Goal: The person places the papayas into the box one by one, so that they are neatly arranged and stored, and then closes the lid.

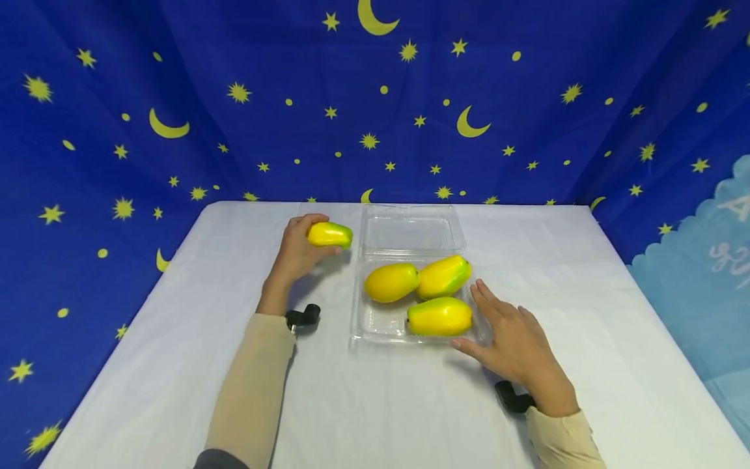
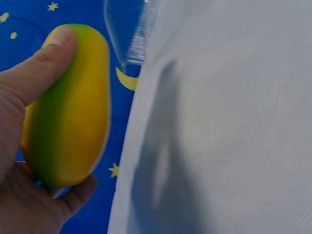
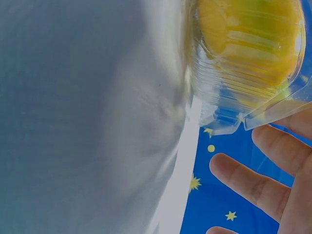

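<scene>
My left hand (image 1: 301,247) grips a yellow-green papaya (image 1: 331,234) above the table, left of a clear plastic clamshell box (image 1: 375,326). Up close in the left wrist view, the thumb lies along the papaya (image 2: 73,112) and fingers curl beneath it. The box stands with its lid (image 1: 413,231) folded back. Inside are three more papayas: one at left (image 1: 391,283), one at back right (image 1: 445,276) and one at front right (image 1: 439,316). At the box's right side is my right hand (image 1: 515,339), fingers spread and holding nothing. Whether its fingertips touch the wall is unclear.
A white cloth (image 1: 375,410) covers the table. Behind it hangs a blue curtain (image 1: 293,130) with yellow moons and stars. Black wrist cameras sit beside the left wrist (image 1: 272,296) and right wrist (image 1: 553,394).
</scene>
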